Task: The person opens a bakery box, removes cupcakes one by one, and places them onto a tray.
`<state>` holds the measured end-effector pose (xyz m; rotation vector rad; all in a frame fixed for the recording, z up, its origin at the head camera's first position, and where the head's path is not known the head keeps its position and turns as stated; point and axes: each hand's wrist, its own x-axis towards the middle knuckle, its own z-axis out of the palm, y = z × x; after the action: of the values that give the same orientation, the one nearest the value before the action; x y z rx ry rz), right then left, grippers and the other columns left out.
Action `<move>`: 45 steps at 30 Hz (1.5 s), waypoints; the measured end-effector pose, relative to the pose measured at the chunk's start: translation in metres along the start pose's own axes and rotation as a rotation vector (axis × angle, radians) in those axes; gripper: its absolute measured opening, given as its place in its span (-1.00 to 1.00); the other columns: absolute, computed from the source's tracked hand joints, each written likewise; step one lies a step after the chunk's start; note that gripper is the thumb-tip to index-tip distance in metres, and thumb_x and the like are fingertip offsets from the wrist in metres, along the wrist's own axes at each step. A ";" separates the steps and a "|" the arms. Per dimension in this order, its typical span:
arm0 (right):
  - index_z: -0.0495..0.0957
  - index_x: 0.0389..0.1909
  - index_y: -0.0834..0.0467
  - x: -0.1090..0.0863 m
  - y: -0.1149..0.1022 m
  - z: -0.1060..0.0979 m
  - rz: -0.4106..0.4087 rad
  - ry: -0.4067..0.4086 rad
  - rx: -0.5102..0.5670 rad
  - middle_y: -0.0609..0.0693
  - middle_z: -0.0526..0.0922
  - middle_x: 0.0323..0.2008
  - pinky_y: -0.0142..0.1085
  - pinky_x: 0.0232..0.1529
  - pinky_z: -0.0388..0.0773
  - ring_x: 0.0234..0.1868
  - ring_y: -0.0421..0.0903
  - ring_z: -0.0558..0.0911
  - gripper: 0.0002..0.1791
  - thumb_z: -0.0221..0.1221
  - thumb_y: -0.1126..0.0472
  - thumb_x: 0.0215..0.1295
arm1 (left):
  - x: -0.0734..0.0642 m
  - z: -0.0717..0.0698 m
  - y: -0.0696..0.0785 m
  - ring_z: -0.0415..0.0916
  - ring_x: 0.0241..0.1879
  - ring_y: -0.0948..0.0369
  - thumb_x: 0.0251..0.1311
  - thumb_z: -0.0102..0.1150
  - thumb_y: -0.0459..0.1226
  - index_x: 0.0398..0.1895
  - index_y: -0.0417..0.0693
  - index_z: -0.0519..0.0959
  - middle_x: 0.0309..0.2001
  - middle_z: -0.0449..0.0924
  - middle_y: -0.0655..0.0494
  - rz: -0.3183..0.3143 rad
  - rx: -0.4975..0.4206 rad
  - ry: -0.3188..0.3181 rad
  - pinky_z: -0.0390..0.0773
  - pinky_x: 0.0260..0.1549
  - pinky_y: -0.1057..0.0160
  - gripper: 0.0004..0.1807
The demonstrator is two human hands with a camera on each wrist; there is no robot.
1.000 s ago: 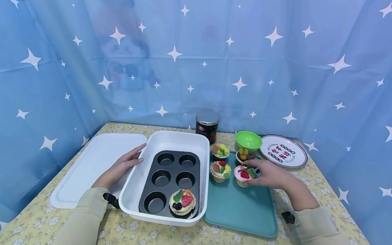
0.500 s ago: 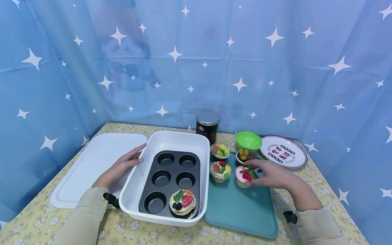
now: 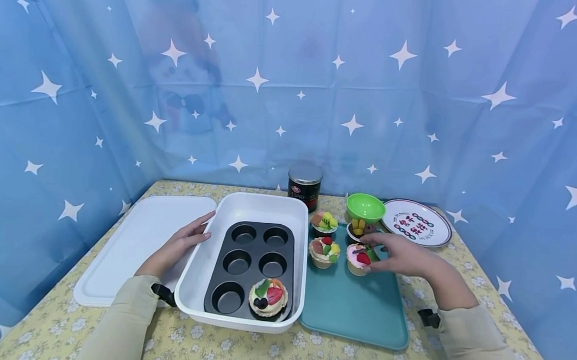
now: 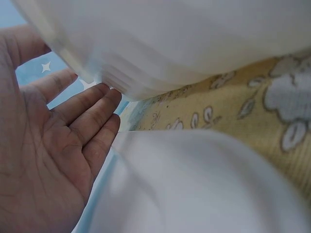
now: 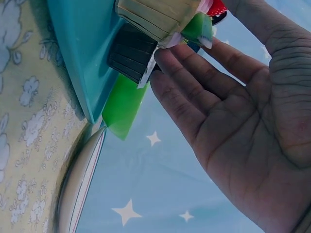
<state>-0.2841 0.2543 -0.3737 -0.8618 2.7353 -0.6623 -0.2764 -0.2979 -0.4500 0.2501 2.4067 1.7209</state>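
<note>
My right hand (image 3: 399, 255) stands around the right side of a pink-topped cupcake (image 3: 356, 262) with a strawberry and green piece. Its fingers are nearly straight, the thumb low by the cup; in the right wrist view the cupcake (image 5: 158, 17) stands before the fingertips. The cupcake sits on a teal tray (image 3: 355, 308). Behind it is a dark-cup cupcake (image 3: 356, 231), partly hidden. My left hand (image 3: 179, 245) rests with extended fingers against the left rim of a deep white pan (image 3: 189, 300). Inside is a dark muffin tin (image 3: 256, 273) holding one fruit cupcake (image 3: 268, 298).
Two more cupcakes, one cream (image 3: 324, 252) and one yellow-topped (image 3: 324, 223), stand by the tray's left edge. Behind are an espresso can (image 3: 305, 186), a green bowl (image 3: 365, 207) and a printed plate (image 3: 418, 223). A flat white tray (image 3: 133, 248) lies left.
My right hand has shifted slightly right, its thumb drawing back from the pink cupcake's front. The cupcake has moved a little right. My left hand has stayed put.
</note>
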 end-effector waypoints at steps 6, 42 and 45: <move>0.45 0.32 0.25 -0.003 -0.004 -0.003 -0.011 0.013 -0.004 0.18 0.57 0.15 0.15 0.05 0.54 0.18 0.26 0.53 -0.25 0.43 -0.04 0.20 | 0.000 0.000 -0.001 -0.08 0.56 -0.06 0.48 0.04 0.00 0.56 0.56 0.08 0.60 -0.03 0.07 0.001 0.000 0.000 0.10 0.39 -0.27 -0.34; 0.47 0.34 -0.04 0.025 -0.107 0.017 -0.379 -0.076 0.024 -0.09 0.53 0.27 0.00 0.17 0.53 0.26 -0.03 0.53 -0.43 0.27 -0.13 0.37 | -0.001 0.000 0.002 0.00 0.54 -0.08 0.48 0.05 -0.02 0.61 0.41 0.03 0.58 0.01 -0.03 0.019 0.003 -0.002 0.19 0.37 -0.23 -0.29; 0.45 0.35 -0.08 0.030 -0.114 0.023 -0.373 -0.126 0.035 -0.13 0.50 0.30 -0.05 0.22 0.50 0.30 -0.07 0.49 -0.43 0.26 -0.13 0.37 | -0.002 0.000 0.002 0.04 0.53 -0.07 0.48 0.05 -0.02 0.61 0.42 0.04 0.58 0.04 -0.02 0.019 0.000 -0.002 0.23 0.35 -0.21 -0.29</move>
<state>-0.2449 0.1454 -0.3414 -1.3724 2.4652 -0.6892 -0.2745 -0.2974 -0.4479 0.2750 2.4100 1.7278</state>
